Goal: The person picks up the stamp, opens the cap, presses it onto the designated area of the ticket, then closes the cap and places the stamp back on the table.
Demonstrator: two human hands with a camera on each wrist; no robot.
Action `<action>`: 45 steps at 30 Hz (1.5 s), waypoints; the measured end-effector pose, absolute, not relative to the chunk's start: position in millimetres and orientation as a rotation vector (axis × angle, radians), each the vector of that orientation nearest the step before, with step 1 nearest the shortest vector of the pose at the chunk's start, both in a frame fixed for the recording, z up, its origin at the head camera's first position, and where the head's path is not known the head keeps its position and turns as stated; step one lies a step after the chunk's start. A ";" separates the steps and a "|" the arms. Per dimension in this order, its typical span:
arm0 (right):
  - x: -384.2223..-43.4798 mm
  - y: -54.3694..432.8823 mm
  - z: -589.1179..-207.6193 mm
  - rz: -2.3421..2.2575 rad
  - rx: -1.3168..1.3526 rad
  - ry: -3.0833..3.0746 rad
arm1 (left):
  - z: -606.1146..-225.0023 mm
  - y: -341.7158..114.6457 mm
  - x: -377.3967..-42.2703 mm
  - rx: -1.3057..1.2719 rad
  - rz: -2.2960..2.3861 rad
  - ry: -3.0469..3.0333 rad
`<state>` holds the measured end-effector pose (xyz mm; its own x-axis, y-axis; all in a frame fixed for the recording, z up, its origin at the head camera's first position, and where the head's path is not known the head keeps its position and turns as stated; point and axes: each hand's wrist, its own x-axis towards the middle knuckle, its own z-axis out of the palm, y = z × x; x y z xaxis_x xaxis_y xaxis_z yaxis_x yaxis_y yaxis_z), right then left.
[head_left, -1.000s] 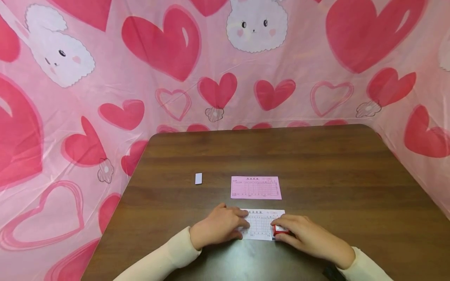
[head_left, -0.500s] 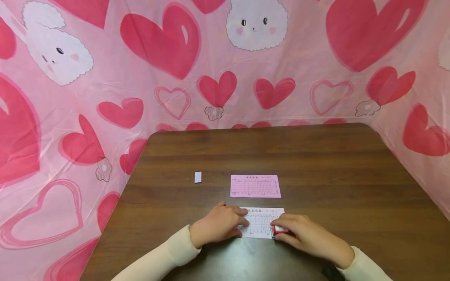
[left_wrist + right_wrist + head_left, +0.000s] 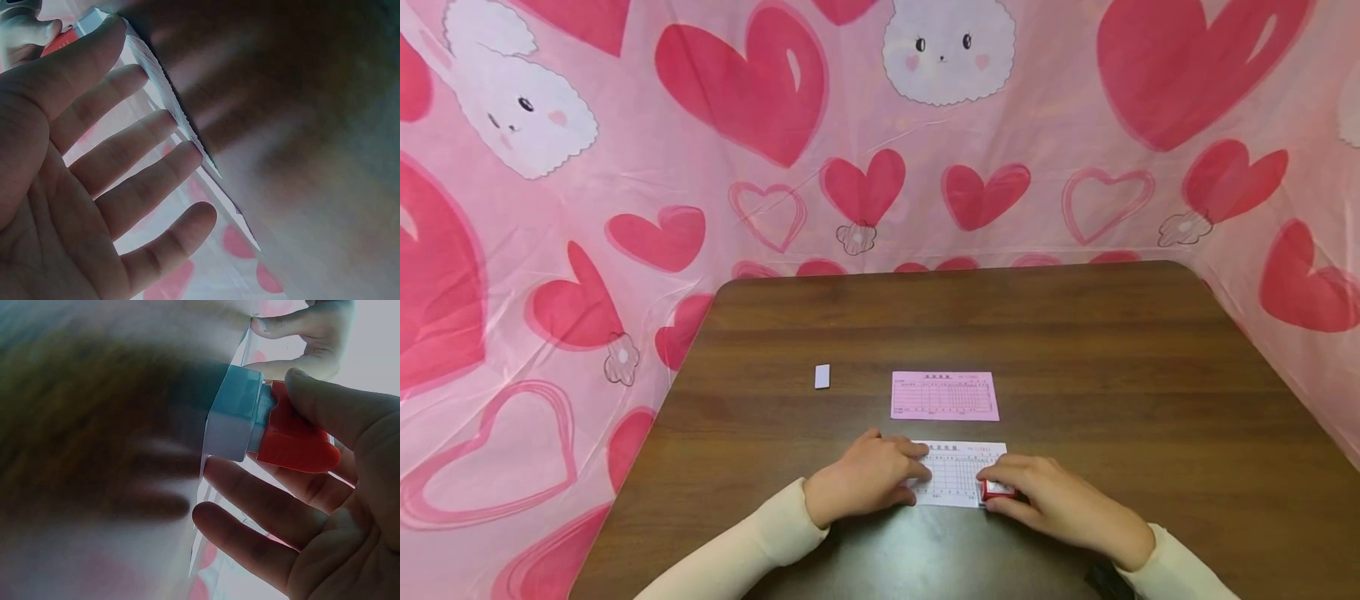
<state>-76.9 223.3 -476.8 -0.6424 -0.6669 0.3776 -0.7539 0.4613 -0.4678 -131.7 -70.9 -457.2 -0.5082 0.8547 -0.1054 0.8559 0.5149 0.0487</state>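
My left hand [image 3: 867, 475] rests its fingertips on the left part of a white printed form [image 3: 951, 475]. In the left wrist view its fingers are spread and nearly straight, with the tips at the paper. My right hand [image 3: 1060, 504] grips a red self-inking stamp [image 3: 294, 437] between thumb and fingers. The stamp's pale, clear base stands upright at the lower right corner of the form, its face hidden against the paper. In the right wrist view the two outer fingers reach down to the surface beside the stamp. A pink printed form [image 3: 943, 397] lies just beyond the white one.
A small white rectangular piece [image 3: 822, 377] lies to the left on the brown wooden table [image 3: 1075, 333]. A dark object [image 3: 1107, 581] pokes out beneath the right wrist. A pink heart-patterned cloth [image 3: 910, 133] hangs behind and along the table's sides.
The head view has shifted slightly, so the table and papers appear a little higher. Both hands, the stamp and the forms keep their places relative to each other.
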 end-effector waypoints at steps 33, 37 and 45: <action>-82.1 219.0 -473.9 0.807 1.283 -2.498 | -456.1 -69.0 -133.3 1.462 -0.004 2.618; -81.6 218.1 -473.1 0.808 1.281 -2.515 | -457.5 -69.3 -133.2 1.477 -0.002 2.621; -80.0 215.8 -473.4 0.813 1.237 -2.555 | -457.1 -70.0 -133.2 1.474 0.003 2.621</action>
<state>-80.0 215.8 -473.4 -0.6346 -0.6668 0.3907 -0.7700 0.5020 -0.3939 -133.2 -70.0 -457.1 -0.5123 0.8509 -0.1162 0.8506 0.5214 0.0678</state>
